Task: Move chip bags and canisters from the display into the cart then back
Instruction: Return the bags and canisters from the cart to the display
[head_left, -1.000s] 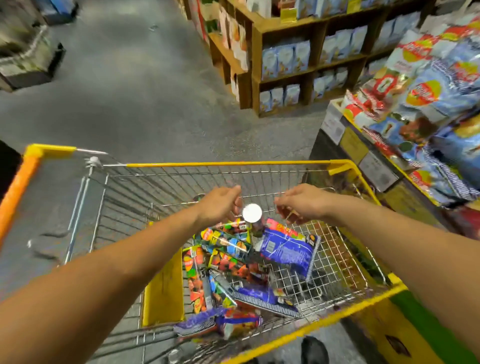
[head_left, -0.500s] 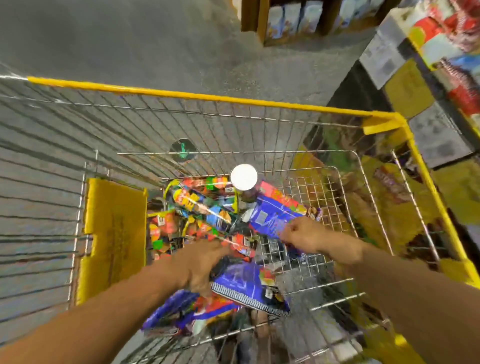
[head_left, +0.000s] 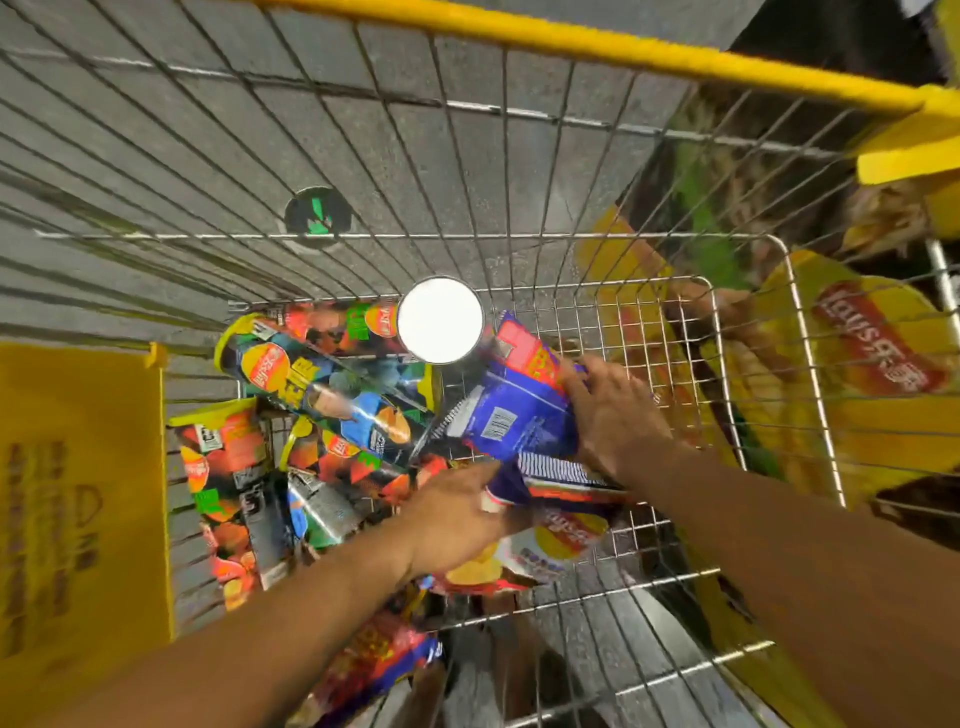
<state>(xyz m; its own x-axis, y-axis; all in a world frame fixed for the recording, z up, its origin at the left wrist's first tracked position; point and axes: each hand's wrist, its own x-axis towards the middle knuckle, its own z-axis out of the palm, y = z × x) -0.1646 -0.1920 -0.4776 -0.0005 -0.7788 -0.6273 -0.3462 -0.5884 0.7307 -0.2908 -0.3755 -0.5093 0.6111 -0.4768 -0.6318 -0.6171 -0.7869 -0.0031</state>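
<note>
Head view looks down into the wire cart (head_left: 519, 156), where both hands reach among the snacks. The right hand (head_left: 618, 421) grasps the edge of a blue chip bag (head_left: 514, 415), while the left hand (head_left: 457, 514) closes on the top of another blue bag (head_left: 561, 525) just below it. Left of both grips lie several colourful canisters (head_left: 322, 395), and one canister with a white lid (head_left: 440, 320) stands upright just beyond the right hand's bag.
</note>
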